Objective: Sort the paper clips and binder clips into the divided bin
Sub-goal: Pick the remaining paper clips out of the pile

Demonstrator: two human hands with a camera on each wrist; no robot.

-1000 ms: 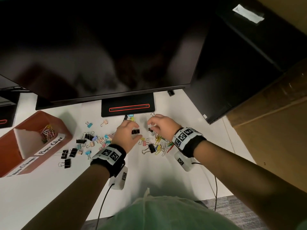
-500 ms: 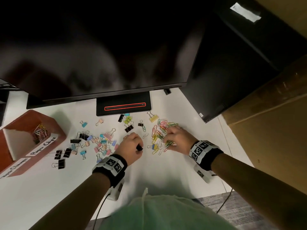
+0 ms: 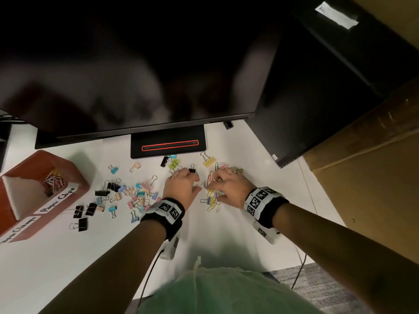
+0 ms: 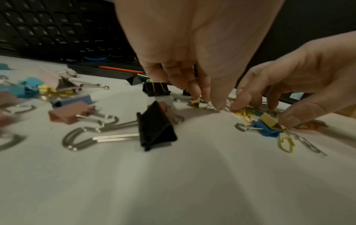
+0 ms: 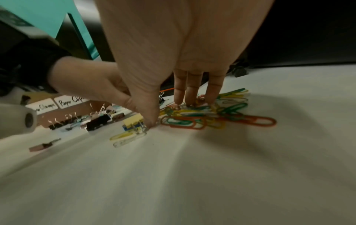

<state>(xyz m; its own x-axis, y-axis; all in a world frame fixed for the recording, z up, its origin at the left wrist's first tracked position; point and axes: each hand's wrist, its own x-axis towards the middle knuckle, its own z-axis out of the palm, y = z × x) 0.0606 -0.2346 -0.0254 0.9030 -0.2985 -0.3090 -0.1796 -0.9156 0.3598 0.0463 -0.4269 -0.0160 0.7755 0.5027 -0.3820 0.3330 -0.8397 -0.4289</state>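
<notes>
Right hand fingers spread, pressing the paper clip pile; left hand grip unclear; the yellow binder clip at the right thumb risks being swept along.

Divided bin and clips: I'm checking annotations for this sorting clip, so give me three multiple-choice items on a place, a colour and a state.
1. Where is the divided bin?
A. left of the hands
B. right of the hands
C. under the monitor stand

2. What colour is the bin?
A. blue
B. reddish brown
C. white

3. What is the right hand doing?
A. resting in the bin
B. hanging off the desk
C. fingers down on the paper clips

Key: 1 A, the head view shows it at the desk's left edge; 2 B, its walls are reddish brown; 3 C, the right wrist view shows fingertips on the coloured pile.
</notes>
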